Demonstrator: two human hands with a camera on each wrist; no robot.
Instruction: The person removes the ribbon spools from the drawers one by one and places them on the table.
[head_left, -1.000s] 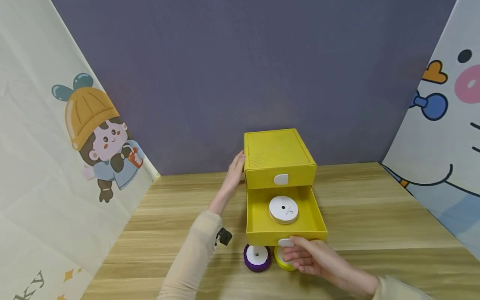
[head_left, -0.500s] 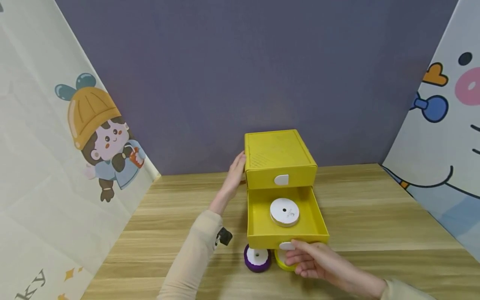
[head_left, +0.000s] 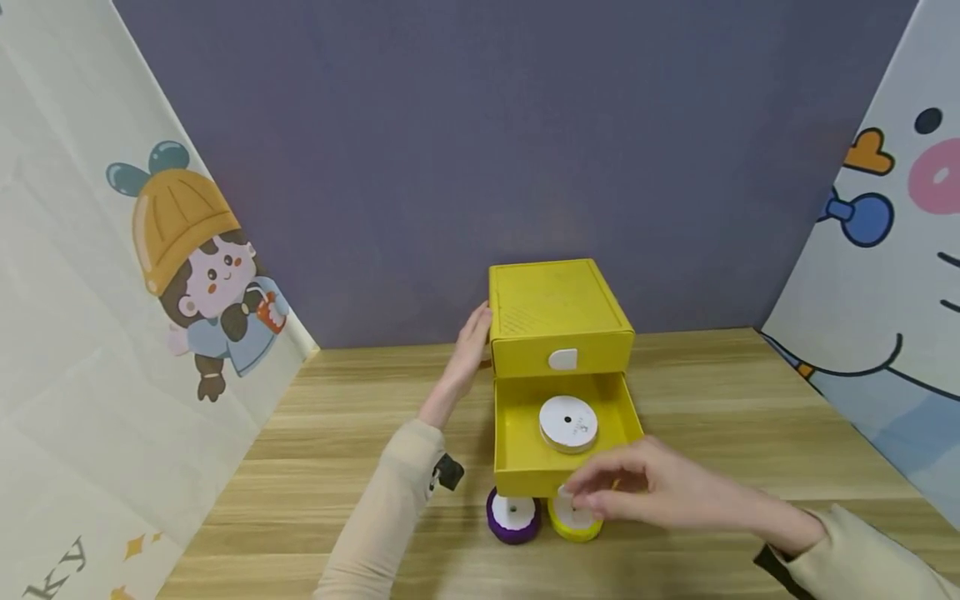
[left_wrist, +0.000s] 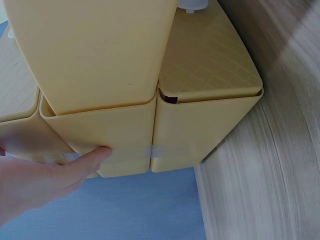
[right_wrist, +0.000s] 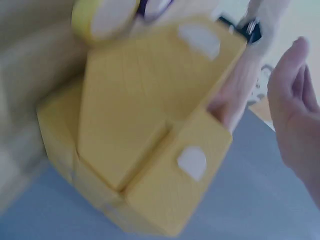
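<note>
The left hand (head_left: 468, 346) lies flat against the left wall of the yellow drawer box (head_left: 555, 312), fingers straight, holding nothing. The right hand (head_left: 645, 492) hovers just in front of the open lower drawer (head_left: 517, 433), fingers relaxed and apart, gripping nothing. Directly beneath its fingertips lies the yellow ribbon spool (head_left: 575, 518), flat on the surface (head_left: 750, 417), core hole upward. The right hand is the nearer one; the left is well apart, beyond the drawer. The purple ribbon spool (head_left: 513, 515) lies just left of the yellow one, near or touching; which cannot be told. The drawer front overhangs both spools' far edges, limiting access from behind. A white spool (head_left: 567, 423) rests inside the drawer. The upper drawer is closed.
</note>
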